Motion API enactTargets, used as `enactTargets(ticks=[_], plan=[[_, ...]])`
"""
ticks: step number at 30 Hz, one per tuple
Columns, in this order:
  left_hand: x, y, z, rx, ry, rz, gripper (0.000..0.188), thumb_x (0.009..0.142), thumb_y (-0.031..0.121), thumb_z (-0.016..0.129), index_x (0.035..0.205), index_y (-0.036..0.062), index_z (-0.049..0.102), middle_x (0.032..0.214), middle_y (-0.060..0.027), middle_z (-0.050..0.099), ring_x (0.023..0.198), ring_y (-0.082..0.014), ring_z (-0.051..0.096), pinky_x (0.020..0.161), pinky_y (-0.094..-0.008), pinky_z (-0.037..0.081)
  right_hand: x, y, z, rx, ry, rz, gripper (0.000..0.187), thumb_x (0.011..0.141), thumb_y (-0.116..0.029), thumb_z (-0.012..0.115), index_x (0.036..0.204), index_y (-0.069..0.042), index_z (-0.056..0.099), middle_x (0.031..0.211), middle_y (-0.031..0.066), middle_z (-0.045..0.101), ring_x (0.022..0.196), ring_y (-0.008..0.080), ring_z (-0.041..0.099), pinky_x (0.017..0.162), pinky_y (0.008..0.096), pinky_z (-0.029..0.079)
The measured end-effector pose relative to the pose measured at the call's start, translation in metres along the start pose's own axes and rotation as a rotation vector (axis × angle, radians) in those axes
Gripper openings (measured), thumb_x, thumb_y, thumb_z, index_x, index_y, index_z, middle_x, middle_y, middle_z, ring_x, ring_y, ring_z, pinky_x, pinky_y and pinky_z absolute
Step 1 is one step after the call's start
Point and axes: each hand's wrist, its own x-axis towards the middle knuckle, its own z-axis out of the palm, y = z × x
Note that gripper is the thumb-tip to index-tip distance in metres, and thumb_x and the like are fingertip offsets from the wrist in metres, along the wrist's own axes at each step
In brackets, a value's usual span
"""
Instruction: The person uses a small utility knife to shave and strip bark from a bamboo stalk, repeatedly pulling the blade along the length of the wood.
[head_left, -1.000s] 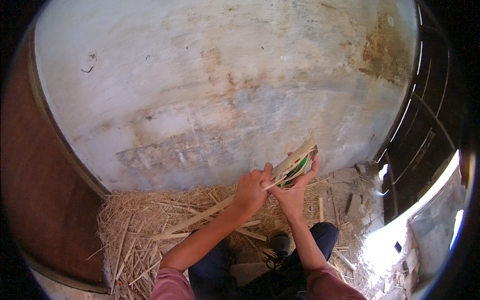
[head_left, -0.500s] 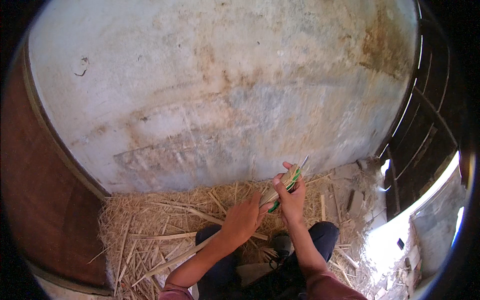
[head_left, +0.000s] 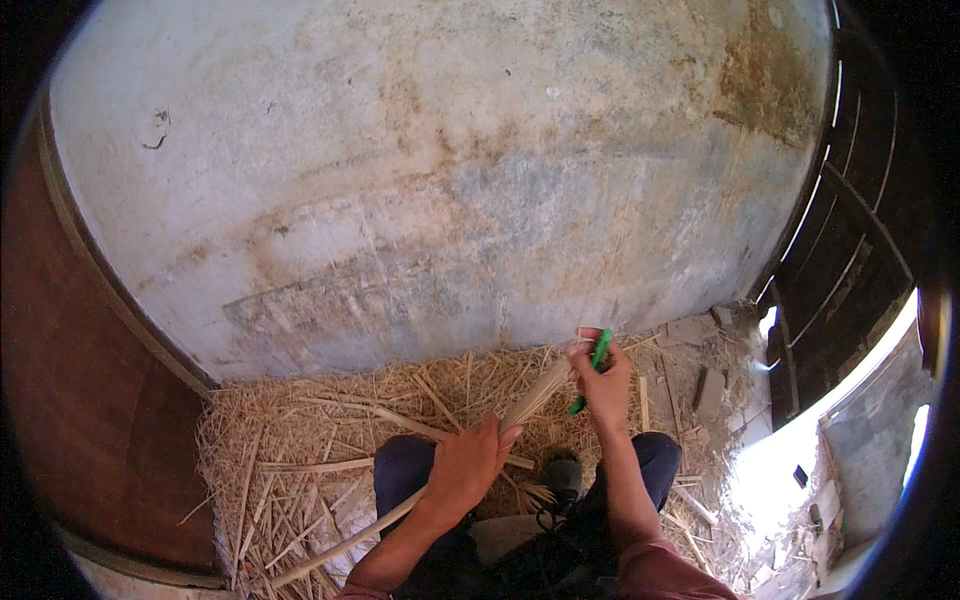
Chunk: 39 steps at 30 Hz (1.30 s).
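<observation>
My left hand (head_left: 468,467) grips a long pale cane strip (head_left: 535,395) near its middle, above my left knee. The strip runs from the lower left, past my forearm, up to my right hand (head_left: 602,377). That hand holds the strip's upper end together with a green-handled tool (head_left: 594,367), whose blade is hidden by the fingers. Both hands are above my lap, in front of the wall.
A stained plaster wall (head_left: 440,180) fills the upper view. Straw and cut cane strips (head_left: 300,470) cover the floor at left. A dark wooden panel (head_left: 80,400) is at left, a dark slatted gate (head_left: 850,270) at right, bright ground beyond.
Both hands have come down toward my lap. My left hand slid back along the strip, away from my right hand, and the strip now stretches between them.
</observation>
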Motion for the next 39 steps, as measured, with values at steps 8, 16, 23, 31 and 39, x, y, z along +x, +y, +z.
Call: enactTargets(ticks=[8,16,23,31,39], plan=[[-0.028,-0.013,0.022,-0.030,-0.001,-0.177,0.058,0.112,0.040,0.052,0.133,-0.0139,0.054,0.064,-0.0195,0.064,0.052,-0.0343,0.067,0.047,-0.0460,0.054,0.001,0.003,-0.049,-0.142,0.150,-0.044,0.028,0.098,-0.019,0.073,0.123,-0.006,0.070,0.083,-0.0030,0.062,0.063,0.0051,0.048,0.057,0.0233,0.038],[-0.047,-0.004,0.049,-0.179,0.069,-0.153,0.060,0.109,0.046,0.057,0.125,-0.0114,0.051,0.078,-0.0239,0.067,0.058,-0.0368,0.069,0.048,-0.0468,0.055,-0.062,-0.009,0.013,-0.191,-0.170,-0.177,0.059,0.087,-0.015,0.087,0.137,-0.003,0.059,0.102,0.0009,0.063,0.089,0.0102,0.059,0.078,0.0301,0.051],[-0.057,-0.016,0.075,-0.181,0.206,-0.049,0.070,0.103,0.055,0.064,0.122,-0.0108,0.050,0.078,-0.0236,0.066,0.058,-0.0371,0.069,0.047,-0.0454,0.054,-0.074,0.013,0.012,-0.127,-0.244,0.070,0.031,0.091,-0.006,0.078,0.120,-0.003,0.067,0.087,-0.0002,0.062,0.078,0.0111,0.060,0.074,0.0304,0.052],[-0.064,-0.014,0.069,-0.195,-0.016,-0.155,0.062,0.102,0.045,0.069,0.127,-0.0082,0.049,0.077,-0.0210,0.067,0.060,-0.0354,0.069,0.054,-0.0451,0.057,-0.043,0.000,-0.010,0.312,0.103,0.157,0.023,0.099,-0.012,0.064,0.121,-0.007,0.061,0.092,-0.0006,0.059,0.077,0.0072,0.057,0.052,0.0225,0.039],[-0.059,-0.022,0.055,-0.555,-0.253,-0.279,0.062,0.102,0.043,0.070,0.130,-0.0110,0.056,0.069,-0.0183,0.064,0.062,-0.0328,0.067,0.062,-0.0474,0.054,-0.060,0.015,-0.036,0.338,-0.005,0.196,0.043,0.097,-0.024,0.070,0.135,-0.008,0.056,0.100,-0.0003,0.056,0.078,0.0081,0.055,0.053,0.0219,0.040]])
